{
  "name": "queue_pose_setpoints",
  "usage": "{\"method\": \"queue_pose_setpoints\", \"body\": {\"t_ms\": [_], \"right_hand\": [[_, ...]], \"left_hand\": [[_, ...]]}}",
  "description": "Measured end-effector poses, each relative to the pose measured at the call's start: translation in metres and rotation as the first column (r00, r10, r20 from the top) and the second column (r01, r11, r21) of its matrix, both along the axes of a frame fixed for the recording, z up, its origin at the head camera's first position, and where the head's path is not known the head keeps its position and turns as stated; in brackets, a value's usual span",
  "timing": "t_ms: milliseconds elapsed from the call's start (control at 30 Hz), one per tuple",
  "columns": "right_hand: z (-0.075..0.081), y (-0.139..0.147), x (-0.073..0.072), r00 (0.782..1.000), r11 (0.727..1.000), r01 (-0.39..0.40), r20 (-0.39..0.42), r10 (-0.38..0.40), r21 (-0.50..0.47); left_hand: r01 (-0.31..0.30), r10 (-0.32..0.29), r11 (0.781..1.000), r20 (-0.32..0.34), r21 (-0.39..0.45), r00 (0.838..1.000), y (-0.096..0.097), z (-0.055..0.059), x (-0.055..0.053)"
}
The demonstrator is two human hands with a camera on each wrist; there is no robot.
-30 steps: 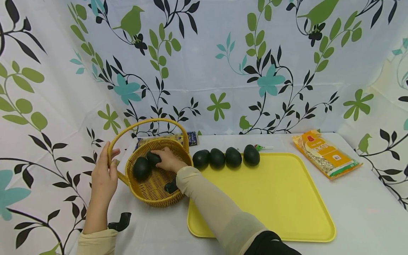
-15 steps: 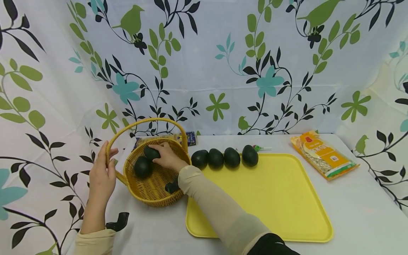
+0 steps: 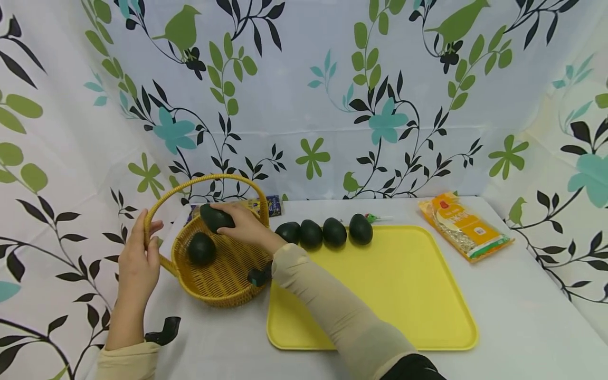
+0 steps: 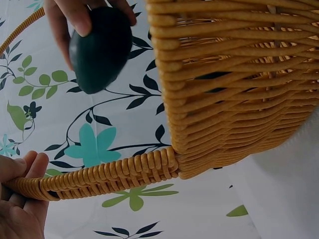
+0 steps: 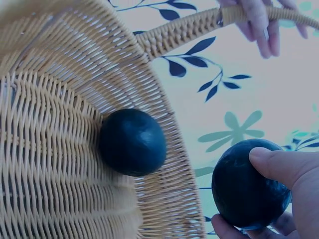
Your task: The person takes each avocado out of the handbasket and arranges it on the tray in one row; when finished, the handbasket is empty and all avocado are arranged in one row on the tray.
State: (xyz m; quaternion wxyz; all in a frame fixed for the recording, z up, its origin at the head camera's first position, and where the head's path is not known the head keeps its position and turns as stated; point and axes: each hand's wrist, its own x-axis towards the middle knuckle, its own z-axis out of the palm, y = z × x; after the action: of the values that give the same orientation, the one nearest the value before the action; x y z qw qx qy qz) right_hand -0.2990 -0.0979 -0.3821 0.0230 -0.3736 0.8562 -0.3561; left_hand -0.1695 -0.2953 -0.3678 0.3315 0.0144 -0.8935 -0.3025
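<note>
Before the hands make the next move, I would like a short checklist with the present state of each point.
Right hand holds raised fruit: ok, grip around it.
Left hand at basket handle: ok.
Left hand's grip firm enough: cannot tell.
Raised fruit apart from basket rim: ok, gap in wrist views.
Basket free of other fruit: not ok, one dark fruit inside.
Bare space on yellow tray: ok.

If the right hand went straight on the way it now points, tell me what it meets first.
By the head view, probably the basket handle, past the held avocado; depth is unclear.
</note>
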Motion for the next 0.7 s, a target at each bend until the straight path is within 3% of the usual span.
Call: {"method": "queue_pose_setpoints", "body": {"t_ms": [100,700], "right_hand": [[0.003,0.010,0.005,0.999,1.000,-0.012,-0.051,0.013,0.006],[0.020,0.098,0.036,0.995,0.989,-0.062,-0.091,0.050,-0.134]], "left_hand": [[0.002,-0.002,1.000,0.006,0.004,1.000,0.000,-0.001,0.000],[-0.021,0.020,1.000,0.038,0.017,0.999,0.003,0.001,0.001]]}}
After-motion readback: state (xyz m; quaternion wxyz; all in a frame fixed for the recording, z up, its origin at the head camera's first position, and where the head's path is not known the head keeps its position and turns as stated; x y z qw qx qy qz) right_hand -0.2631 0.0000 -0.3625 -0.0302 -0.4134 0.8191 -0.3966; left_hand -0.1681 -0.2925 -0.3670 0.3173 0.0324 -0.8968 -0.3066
